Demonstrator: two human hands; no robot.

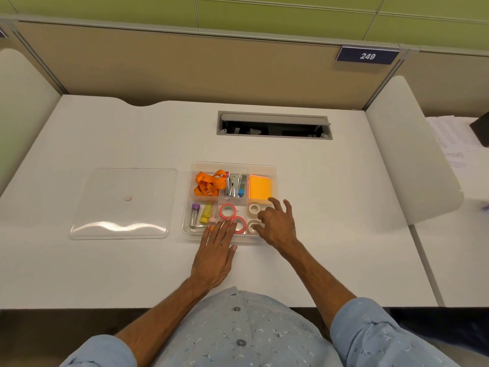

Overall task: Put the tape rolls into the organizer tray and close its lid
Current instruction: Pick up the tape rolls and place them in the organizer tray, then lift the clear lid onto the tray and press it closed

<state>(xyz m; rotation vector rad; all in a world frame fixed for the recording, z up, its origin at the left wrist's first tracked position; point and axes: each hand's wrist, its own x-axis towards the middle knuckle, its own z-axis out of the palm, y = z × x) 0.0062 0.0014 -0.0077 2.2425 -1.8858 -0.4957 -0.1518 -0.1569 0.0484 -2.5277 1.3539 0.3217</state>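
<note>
Your left hand (215, 254) lies flat and open, holding nothing, fingertips at the near pink tape roll (239, 224) inside the organizer tray (232, 165). Your right hand (277, 223) hovers with fingers spread and loosely curled over the white tape rolls (254, 208), gripping nothing. The clear lid (124, 203) rests on the surface (330, 207) just left of the tray.

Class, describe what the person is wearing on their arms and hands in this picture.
Both forearms are bare. The left sleeve and right sleeve are light blue with a small pale print, rolled up to the elbow. The shirt front has grey buttons. The left hand and right hand show no gloves.
</note>
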